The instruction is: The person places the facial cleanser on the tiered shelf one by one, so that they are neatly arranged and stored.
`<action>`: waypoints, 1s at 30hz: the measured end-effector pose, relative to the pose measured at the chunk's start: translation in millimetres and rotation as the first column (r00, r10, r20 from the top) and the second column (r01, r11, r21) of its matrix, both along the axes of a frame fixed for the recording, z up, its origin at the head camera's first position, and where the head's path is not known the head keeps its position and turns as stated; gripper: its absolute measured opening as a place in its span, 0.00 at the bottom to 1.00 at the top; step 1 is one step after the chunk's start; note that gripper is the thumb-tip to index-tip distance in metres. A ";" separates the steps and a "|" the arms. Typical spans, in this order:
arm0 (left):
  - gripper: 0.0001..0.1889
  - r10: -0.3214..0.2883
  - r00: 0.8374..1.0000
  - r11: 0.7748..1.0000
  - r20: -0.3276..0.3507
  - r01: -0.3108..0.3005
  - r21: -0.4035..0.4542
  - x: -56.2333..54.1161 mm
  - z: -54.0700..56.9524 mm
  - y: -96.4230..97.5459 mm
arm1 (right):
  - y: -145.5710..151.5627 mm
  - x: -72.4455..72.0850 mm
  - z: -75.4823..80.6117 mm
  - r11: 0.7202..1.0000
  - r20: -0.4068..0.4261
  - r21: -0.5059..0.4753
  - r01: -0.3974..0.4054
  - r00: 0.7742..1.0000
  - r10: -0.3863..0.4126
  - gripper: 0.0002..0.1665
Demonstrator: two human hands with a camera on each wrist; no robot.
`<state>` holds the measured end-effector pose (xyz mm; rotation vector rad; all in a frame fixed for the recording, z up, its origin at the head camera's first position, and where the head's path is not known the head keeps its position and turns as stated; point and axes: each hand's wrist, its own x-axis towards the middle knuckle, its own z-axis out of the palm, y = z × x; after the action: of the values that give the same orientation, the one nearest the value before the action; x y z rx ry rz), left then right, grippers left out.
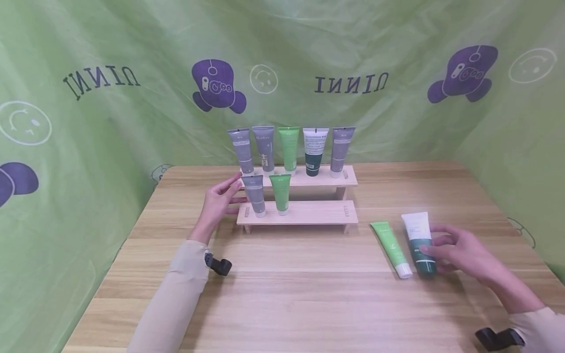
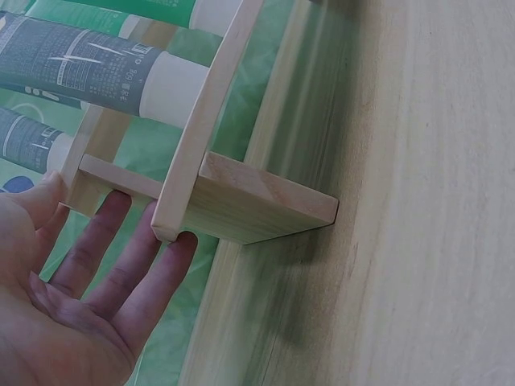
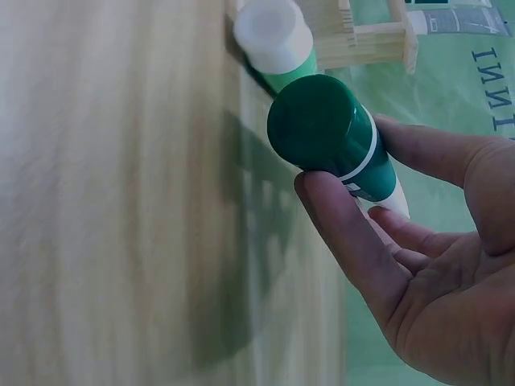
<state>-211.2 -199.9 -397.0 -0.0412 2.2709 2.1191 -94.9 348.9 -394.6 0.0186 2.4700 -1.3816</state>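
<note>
A white and dark green squeeze tube [image 1: 419,240] is held between the thumb and fingers of my right hand [image 1: 465,255]. Its dark green cap [image 3: 314,121] faces the right wrist camera, and a shadow falls on the table beneath. Just left of it lies a light green tube [image 1: 392,249] with a white cap. My left hand [image 1: 216,198] is at the left end of the two-tier wooden rack [image 1: 309,213]. In the left wrist view its fairly straight fingers [image 2: 153,281] touch the rack's edges, with the thumb by the upper shelf.
On the upper shelf [image 1: 282,182] several tubes stand on their caps: grey, green, and white with dark green. A grey tube [image 1: 254,195] and a green tube [image 1: 281,193] stand on the lower shelf's left half. A green printed curtain [image 1: 282,29] hangs behind the wooden table [image 1: 287,294].
</note>
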 end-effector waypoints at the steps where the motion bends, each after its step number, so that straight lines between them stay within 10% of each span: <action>1: 0.27 -0.001 1.000 1.000 -0.001 0.001 -0.001 0.2 0.0 0.0 | -1.7 -0.8 1.2 1.000 -0.004 -0.002 -0.002 1.000 0.002 0.48; 30: 0.26 0.001 1.000 1.000 -0.007 -0.001 -0.004 1.2 2.5 0.7 | -89.0 -38.1 45.8 0.984 -0.177 -0.151 -0.092 0.982 0.065 0.44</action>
<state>-210.0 -199.2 -394.5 -0.0350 2.2798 2.1186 -133.0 259.9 -348.8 -0.2406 2.4566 -1.6017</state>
